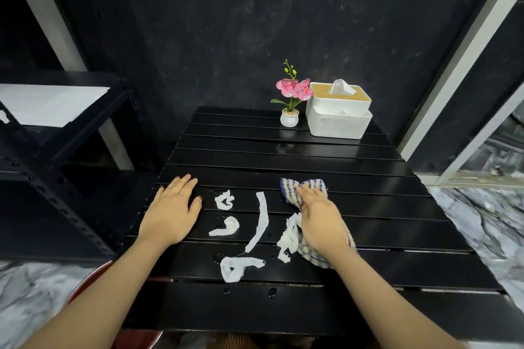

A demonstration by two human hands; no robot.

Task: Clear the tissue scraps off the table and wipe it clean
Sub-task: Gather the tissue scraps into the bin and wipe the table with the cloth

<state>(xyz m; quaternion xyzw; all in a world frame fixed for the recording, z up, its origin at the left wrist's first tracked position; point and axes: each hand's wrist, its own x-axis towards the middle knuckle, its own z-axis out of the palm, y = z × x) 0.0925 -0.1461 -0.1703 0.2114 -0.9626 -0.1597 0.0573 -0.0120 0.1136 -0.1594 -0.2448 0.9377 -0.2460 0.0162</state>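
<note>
Several white tissue scraps lie on the black slatted table (pixel 354 207): a small knot (pixel 224 200), a curled piece (pixel 226 228), a long strip (pixel 261 221), a folded piece (pixel 235 266) and a crumpled wad (pixel 289 238). My right hand (pixel 320 221) presses down on a purple-and-cream striped cloth (pixel 307 187), which touches the wad's right side. My left hand (pixel 173 207) lies flat on the table near its left edge, fingers apart, holding nothing. A few water drops shine near the folded piece.
A white tissue box (pixel 338 113) and a small potted pink orchid (pixel 290 102) stand at the table's far side. A red basin (pixel 93 278) shows below the table's near left corner. A black metal shelf (pixel 56 150) is at the left.
</note>
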